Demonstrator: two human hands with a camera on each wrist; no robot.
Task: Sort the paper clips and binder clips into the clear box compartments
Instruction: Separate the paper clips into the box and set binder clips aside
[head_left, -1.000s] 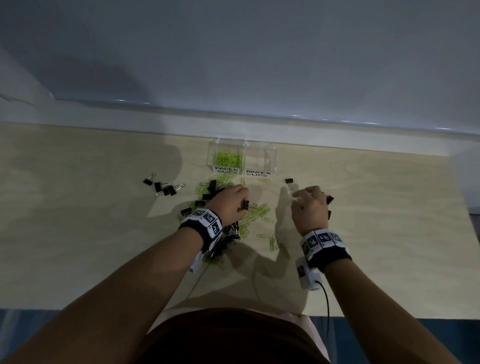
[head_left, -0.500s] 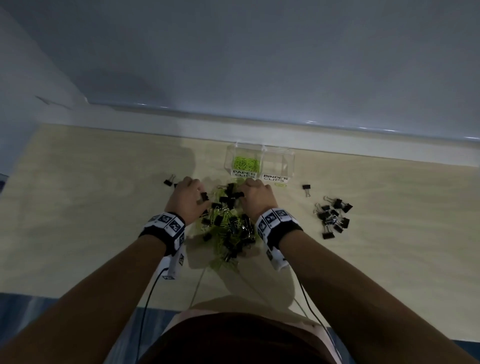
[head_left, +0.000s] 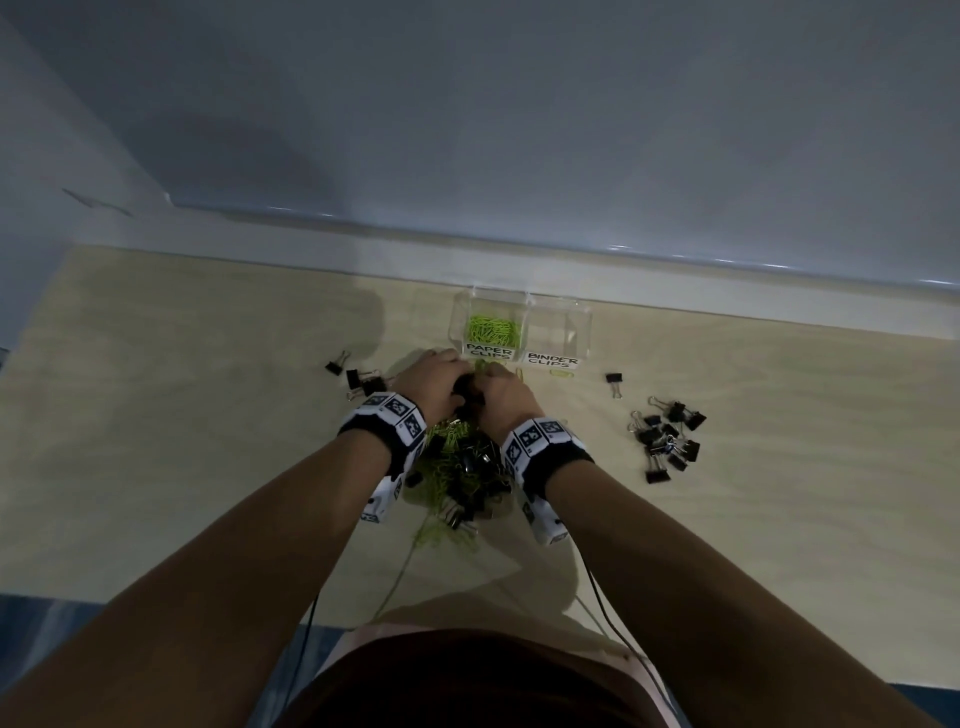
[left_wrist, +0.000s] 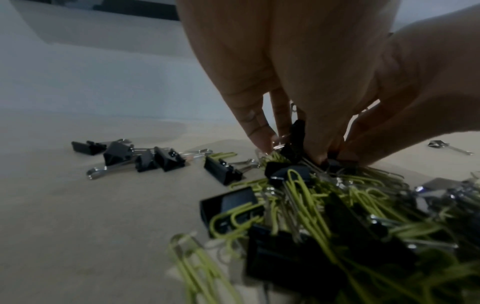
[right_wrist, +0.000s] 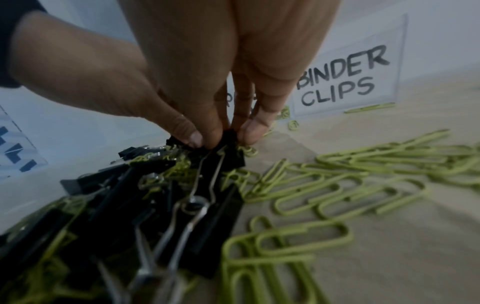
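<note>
A mixed pile (head_left: 462, 467) of green paper clips and black binder clips lies in front of the clear box (head_left: 584, 317). The box's left compartment, labelled PAPER CLIPS, holds green paper clips (head_left: 491, 330). The right one, labelled BINDER CLIPS (right_wrist: 342, 80), looks empty. My left hand (head_left: 439, 379) and right hand (head_left: 501, 392) meet at the pile's far end. In the left wrist view my left hand (left_wrist: 285, 142) pinches a black binder clip (left_wrist: 297, 131). In the right wrist view my right hand (right_wrist: 226, 139) pinches another black binder clip (right_wrist: 231, 156).
A group of black binder clips (head_left: 667, 441) lies to the right, with a single one (head_left: 614, 379) nearer the box. A few more binder clips (head_left: 358, 379) lie left of my left hand. Loose paper clips (right_wrist: 363, 174) spread right of the pile. A wall runs behind the box.
My right hand came from the right-hand binder clips to the pile. Both hands flanked the pile, then closed together at its far end and pinched binder clips.
</note>
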